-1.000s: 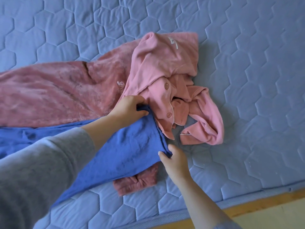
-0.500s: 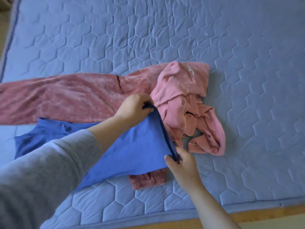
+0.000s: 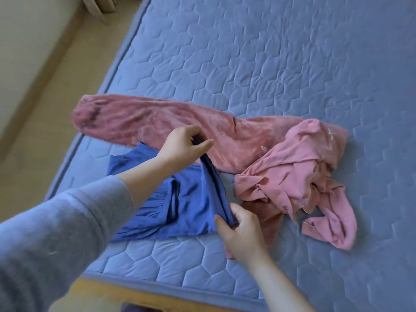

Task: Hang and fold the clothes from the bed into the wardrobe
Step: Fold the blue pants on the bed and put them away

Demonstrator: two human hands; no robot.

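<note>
Left hand [image 3: 184, 147]: reaches in from the near left, with the forearm bare below a pushed-up grey sleeve [image 3: 58, 233]. Its fingers curl down and the thumb points right, and together they pinch the far end of a fold of the blue garment [image 3: 191, 199]. The hand is above the near edge of the dark pink fleece trousers [image 3: 157, 122].

Right hand: [image 3: 242, 233] comes in from the near right with the back of the hand up and the wrist bent slightly left. The thumb and curled fingers grip the near end of the same fold.

Blue garment: lies on the bed [image 3: 270, 64] near its front edge, between the two arms. Its right edge is lifted into a taut dark ridge that runs from one hand to the other. The rest lies flat and gathered towards the left.

Dark pink fleece trousers: stretched out left to right on the bed, just beyond the blue garment. The right end is under the light pink shirt [image 3: 292, 174].

Light pink shirt: crumpled in a heap to the right of the blue garment, with one sleeve trailing towards the near right.

Bed: covered with a blue quilted cover in a hexagon pattern. A strip of wooden frame [image 3: 101, 289] shows at the near edge.

Floor [image 3: 33, 86]: pale and blurred, to the left of the bed.
</note>
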